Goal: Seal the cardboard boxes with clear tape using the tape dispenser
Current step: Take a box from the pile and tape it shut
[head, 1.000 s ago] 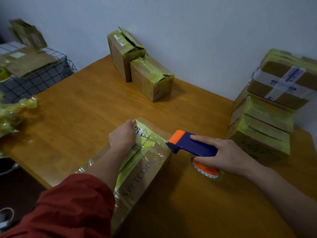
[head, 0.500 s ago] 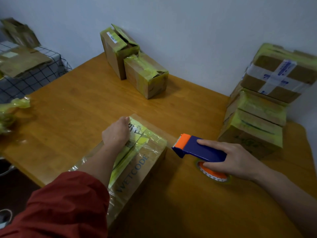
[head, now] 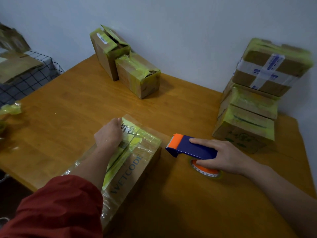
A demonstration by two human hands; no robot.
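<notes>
At lower centre of the frame, a person's left hand rests on the far end of a taped box on the table, fingers apparently curled over its edge. The right hand grips the blue-and-orange dispenser just right of the box. A stack of boxes stands at far right.

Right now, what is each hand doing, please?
Left hand: holds the long brown cardboard box, fingers curled over its edge.
Right hand: grips the blue-and-orange plastic tape dispenser.
</notes>
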